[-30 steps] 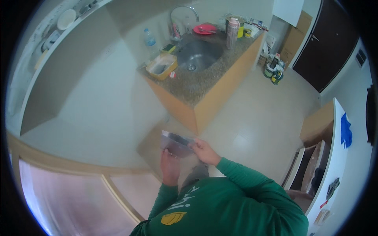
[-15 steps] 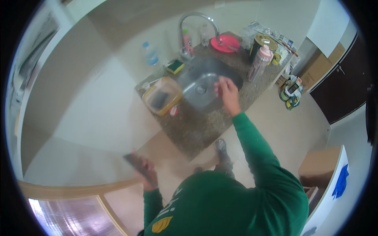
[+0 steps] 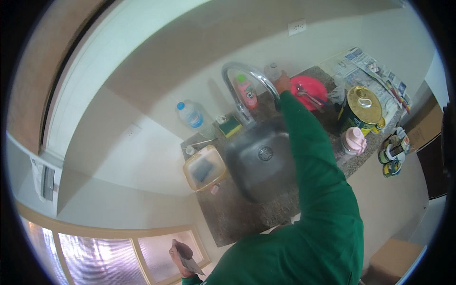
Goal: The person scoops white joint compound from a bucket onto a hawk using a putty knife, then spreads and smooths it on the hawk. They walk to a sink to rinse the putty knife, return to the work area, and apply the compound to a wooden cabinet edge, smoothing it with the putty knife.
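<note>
My right hand (image 3: pixel 283 82) reaches past the tap to the wall side of the counter, its fingers against a small clear bottle (image 3: pixel 272 71) and seemingly closed around it. A pink bowl (image 3: pixel 308 85) with cutlery in it is just right of that hand. On the other side stands a pink bottle with a green cap (image 3: pixel 247 92). Low at the left, away from the counter, my left hand (image 3: pixel 177 259) grips a flat tool (image 3: pixel 189 260) with a dark rounded part and a pale grey, plate-like part. Its exact kind is unclear.
The curved tap (image 3: pixel 251 71) arches over the steel sink (image 3: pixel 242 183). Left of it are a sponge (image 3: pixel 230 127), a water bottle (image 3: pixel 190 115) and a plastic tub (image 3: pixel 186 170) holding something dark. At right stand a large tin (image 3: pixel 364 105), a pink-lidded bottle (image 3: pixel 354 141) and newspaper (image 3: pixel 354 71).
My right hand has moved from above the sink to the clear bottle by the wall. My left hand still holds the flat tool, now turned differently. The view has shifted closer to the counter.
</note>
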`<state>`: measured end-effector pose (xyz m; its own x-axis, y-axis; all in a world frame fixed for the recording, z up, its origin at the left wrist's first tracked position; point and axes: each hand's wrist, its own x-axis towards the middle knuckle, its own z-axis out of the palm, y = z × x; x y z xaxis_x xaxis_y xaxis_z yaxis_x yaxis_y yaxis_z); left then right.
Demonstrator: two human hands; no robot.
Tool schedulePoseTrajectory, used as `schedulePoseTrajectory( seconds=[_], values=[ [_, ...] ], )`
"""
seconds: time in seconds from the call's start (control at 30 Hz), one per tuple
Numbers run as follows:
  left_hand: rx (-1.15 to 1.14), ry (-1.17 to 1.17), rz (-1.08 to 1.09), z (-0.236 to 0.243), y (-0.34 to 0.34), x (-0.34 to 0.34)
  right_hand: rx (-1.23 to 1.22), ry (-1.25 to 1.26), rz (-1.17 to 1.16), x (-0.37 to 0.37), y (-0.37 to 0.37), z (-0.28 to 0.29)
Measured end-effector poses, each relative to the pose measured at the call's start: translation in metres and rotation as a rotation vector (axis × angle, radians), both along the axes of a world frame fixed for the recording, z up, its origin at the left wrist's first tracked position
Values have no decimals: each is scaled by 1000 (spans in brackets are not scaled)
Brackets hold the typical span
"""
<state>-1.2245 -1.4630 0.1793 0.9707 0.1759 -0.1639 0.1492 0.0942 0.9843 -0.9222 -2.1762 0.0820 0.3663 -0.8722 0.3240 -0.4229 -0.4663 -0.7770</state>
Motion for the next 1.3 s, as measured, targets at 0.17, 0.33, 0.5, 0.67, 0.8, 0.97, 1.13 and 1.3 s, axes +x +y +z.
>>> schedulePoseTrajectory(
  seconds=[0.17,0.33,0.5,0.67,0.8,0.97,1.13,1.3],
  values=[
    [532,-10,-301,44,-59,48,42,70,161,-23,0,-2],
    [648,-218,-737,69,-177,138,223,7,300,-107,74,-42],
    [662,-365,-1018,47,-287,234,1386,-4,587,-209,178,-69],
    [624,-359,-984,5,-369,292,1751,-156,691,-233,216,-76],
    [549,-366,-999,-25,-398,311,1681,-113,757,-238,221,-80],
    [641,-448,-1018,-32,-415,317,970,71,644,-234,217,-112],
    [721,-484,-971,-29,-414,309,314,264,545,-252,207,-40],
    [734,-549,-987,-22,-409,292,150,358,425,-249,190,-53]
  ],
)
